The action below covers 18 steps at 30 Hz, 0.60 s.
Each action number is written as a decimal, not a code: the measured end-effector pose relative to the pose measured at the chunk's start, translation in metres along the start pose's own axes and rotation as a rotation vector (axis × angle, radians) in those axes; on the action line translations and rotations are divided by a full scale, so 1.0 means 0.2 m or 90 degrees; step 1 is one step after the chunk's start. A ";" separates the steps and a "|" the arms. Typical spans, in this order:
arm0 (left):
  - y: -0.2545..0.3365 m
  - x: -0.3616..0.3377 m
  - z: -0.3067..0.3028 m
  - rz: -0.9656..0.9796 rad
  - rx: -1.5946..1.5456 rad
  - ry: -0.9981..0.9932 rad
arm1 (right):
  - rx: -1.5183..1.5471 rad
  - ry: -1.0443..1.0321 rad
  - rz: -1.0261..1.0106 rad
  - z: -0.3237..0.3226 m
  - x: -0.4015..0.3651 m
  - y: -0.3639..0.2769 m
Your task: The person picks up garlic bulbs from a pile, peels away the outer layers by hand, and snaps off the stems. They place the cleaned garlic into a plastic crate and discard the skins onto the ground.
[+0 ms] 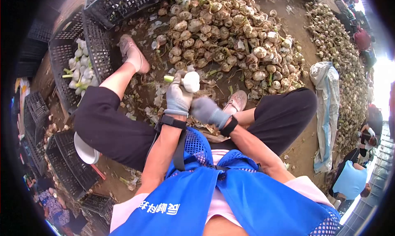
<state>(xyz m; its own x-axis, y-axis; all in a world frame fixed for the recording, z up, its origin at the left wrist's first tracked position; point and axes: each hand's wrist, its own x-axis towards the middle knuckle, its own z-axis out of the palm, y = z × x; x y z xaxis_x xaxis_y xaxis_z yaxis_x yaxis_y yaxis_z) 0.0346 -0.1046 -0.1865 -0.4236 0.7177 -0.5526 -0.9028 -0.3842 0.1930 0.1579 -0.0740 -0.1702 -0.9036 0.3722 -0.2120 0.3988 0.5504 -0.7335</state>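
My left hand (178, 97), in a grey-white glove, is closed around a peeled white garlic bulb (191, 82). The bulb's short green stem (168, 78) sticks out on the left side of the hand. Just right of and below it is my right hand (205, 111), also gloved and smeared by motion. Its fingers look curled, but whether they hold anything cannot be made out. In front of both hands lies a large heap of unpeeled garlic (222, 30) with dirty skins and roots. Loose papery skins (158, 94) litter the ground around my feet.
A black plastic crate (96, 51) at the left contains white garlic bulbs (80, 69). Other black crates (70, 164) and a white bucket (85, 149) stand by my left knee. A white sack (326, 116) lies at the right, beside another garlic heap (349, 67). Several people sit farther off.
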 end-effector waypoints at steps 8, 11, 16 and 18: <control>0.64 -0.07 0.17 0.165 -0.032 -0.050 | -0.177 0.162 0.254 -0.32 0.29 0.29; 0.79 -0.20 0.37 0.350 -0.115 -0.125 | -0.389 0.080 0.286 -0.48 0.44 0.43; 0.50 -0.15 0.17 -0.006 -0.194 -0.041 | -0.486 0.059 0.315 -0.36 0.51 0.78; 0.24 -0.17 0.19 -0.018 0.021 0.132 | -0.479 0.039 0.247 -0.44 0.42 0.71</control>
<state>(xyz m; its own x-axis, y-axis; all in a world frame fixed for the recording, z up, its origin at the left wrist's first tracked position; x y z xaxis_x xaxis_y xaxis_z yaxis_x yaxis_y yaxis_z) 0.0032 -0.1251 -0.1287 -0.3771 0.5921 -0.7122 -0.9175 -0.3438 0.1999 0.1527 0.1014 -0.2349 -0.6795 0.6656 -0.3088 0.6963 0.7176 0.0145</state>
